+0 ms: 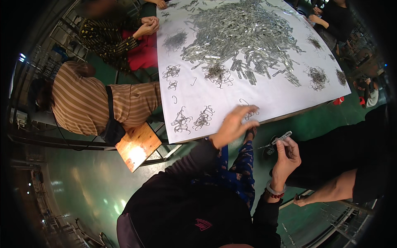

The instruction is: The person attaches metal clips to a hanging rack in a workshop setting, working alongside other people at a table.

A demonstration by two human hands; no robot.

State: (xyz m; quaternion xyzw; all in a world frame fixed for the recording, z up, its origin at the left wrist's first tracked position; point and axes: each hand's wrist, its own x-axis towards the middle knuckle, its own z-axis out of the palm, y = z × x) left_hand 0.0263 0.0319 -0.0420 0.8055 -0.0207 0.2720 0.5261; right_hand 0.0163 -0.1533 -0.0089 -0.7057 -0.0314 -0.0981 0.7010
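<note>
My left hand [235, 125] reaches over the table's near edge, thumb and fingers apart. Its fingertips are at a small pile of thin wire hooks [252, 113] and partly cover it. Off the table edge, my right hand [287, 157] pinches a small, flat, slotted silver metal piece [284, 137] between thumb and fingers. Some thin wire seems to stick out from the piece, but it is too small to make out. More bent wire hooks [182, 122] lie in little heaps to the left of my left hand.
A large heap of silver metal pieces [244, 37] covers the far middle of the white-topped table [289, 101]. Other wire piles [317, 78] lie around it. People sit along the left side, one in a striped top [78, 99], near a wooden stool [138, 145]. Someone in dark clothes sits close on my right.
</note>
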